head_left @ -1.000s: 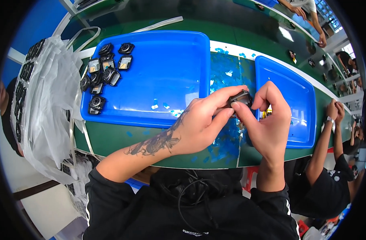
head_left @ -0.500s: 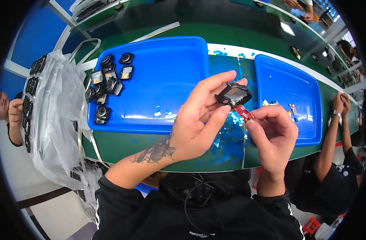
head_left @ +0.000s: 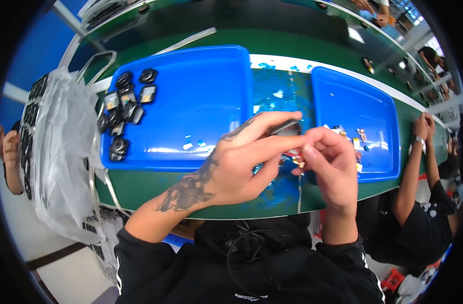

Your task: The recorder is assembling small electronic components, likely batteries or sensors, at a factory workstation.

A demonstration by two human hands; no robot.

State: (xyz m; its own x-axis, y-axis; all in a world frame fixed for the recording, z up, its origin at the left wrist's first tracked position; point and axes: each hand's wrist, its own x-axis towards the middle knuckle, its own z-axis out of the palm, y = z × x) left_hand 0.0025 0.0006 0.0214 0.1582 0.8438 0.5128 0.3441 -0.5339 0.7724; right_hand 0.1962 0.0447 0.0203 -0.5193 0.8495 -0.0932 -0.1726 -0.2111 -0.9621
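My left hand (head_left: 241,162) grips a small black square part (head_left: 286,127) between thumb and fingers, held over the green table between two blue trays. My right hand (head_left: 329,164) meets it from the right, its fingertips pinching a small red and white piece (head_left: 294,153) at the part's lower edge. Most of the part is hidden by my fingers.
The large blue tray (head_left: 201,101) on the left holds several black parts (head_left: 124,109) at its left end. The smaller blue tray (head_left: 360,111) on the right has small scraps. A clear plastic bag (head_left: 59,152) hangs at the left. Another person's arms (head_left: 419,167) rest at the right.
The black part was tilted up and clearly in view half a second ago; now both hands have come together lower, closing around it, with my right fingers at the red piece.
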